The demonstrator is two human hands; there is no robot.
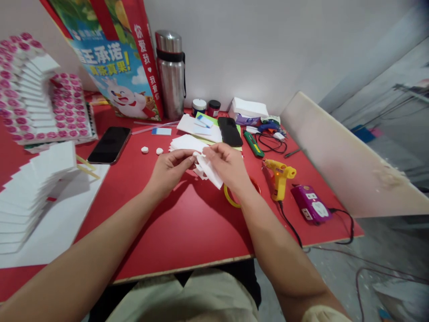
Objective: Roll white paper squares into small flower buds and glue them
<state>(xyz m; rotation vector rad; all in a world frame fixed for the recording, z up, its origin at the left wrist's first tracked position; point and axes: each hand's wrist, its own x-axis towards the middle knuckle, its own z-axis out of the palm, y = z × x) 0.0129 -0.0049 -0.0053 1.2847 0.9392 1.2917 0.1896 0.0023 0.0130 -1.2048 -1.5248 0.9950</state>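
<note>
"What's closest to the person?"

"A bare stretch of red tabletop [187, 232]. Toward the right sit a purple power block [311, 205] and, just past it, a yellow glue gun [280, 179], its cord running to the table's near edge."

"And that yellow ring [231, 197]?"

"On the table, partly hidden by the right forearm."

"Where are the hands?"

"Together above the middle of the table. The left hand [170, 172] pinches one end of a thin white sheet [212, 173] between thumb and fingers; the right hand [228, 164] grips it too, close beside (the two sets of fingertips nearly meet)."

"So the sheet is up in the air?"

"Held between them, its loose part slanting down below the right hand. Whether it touches the table, I can't tell."

"Beyond that?"

"Two small white lumps [160, 151] left of a white paper stack [187, 142], then a black phone [229, 131]. Farthest back, a steel flask [170, 85] stands upright beside a printed bag [125, 76]."
</note>
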